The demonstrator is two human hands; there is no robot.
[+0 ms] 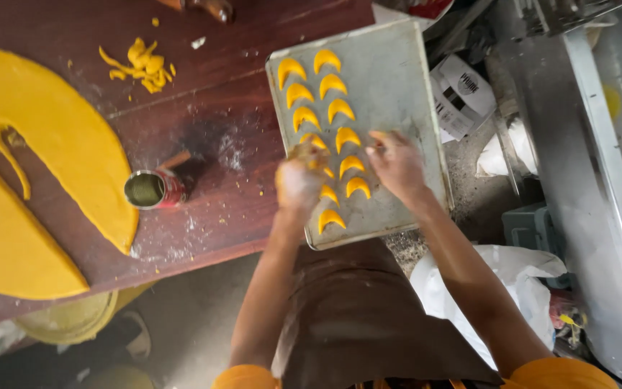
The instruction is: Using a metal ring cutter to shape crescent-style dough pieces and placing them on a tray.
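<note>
Open tin can [154, 189], dough scraps [140, 65]

A small open tin can [154, 189] with a red label lies on its side on the dark wooden table [232, 108]. Right of the metal baking tray [397, 79], a white paper package [462, 95] (dark print on its face) sits tilted.

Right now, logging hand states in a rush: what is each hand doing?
Left hand: closed around a yellow dough piece above the baking tray.
Right hand: grip blurred, cannot tell.
</note>
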